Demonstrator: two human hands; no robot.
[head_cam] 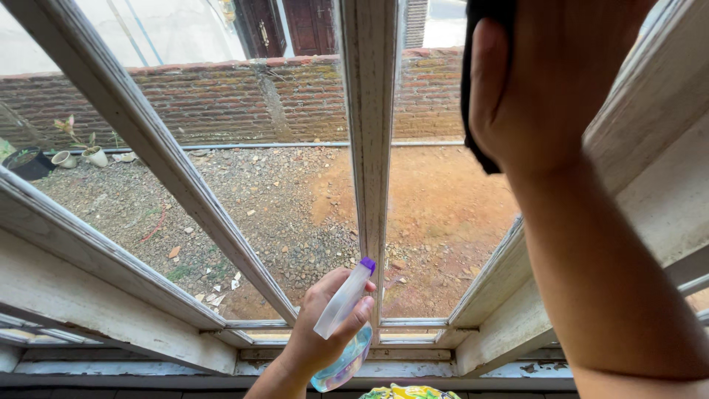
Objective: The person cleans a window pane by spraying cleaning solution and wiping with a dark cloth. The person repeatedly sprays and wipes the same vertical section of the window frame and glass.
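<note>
Clear plastic spray bottle (pixel 341 325) sits gripped in the left hand (pixel 321 336), low before the window mullion (pixel 369 148). Right hand (pixel 546 81) presses a dark cloth (pixel 473 111) on the pane, fingers hidden. Leaning harder could stress the glass in the flaking white frame (pixel 96 295).

1. The white wooden window frame (pixel 111 295) in front of me is worn, its paint chipped, with a vertical bar (pixel 369 148) up the middle.
2. Through the glass I see a yard of gravel (pixel 258 192) on the left and bare orange earth (pixel 443 199) on the right.
3. A low red brick wall (pixel 221 96) closes the far edge of the yard.
4. In the yard's far left corner stand small pale pots (pixel 94 155), one holding a plant, beside a dark tub (pixel 28 162).
5. Dark wooden doors (pixel 303 26) show above the wall.
</note>
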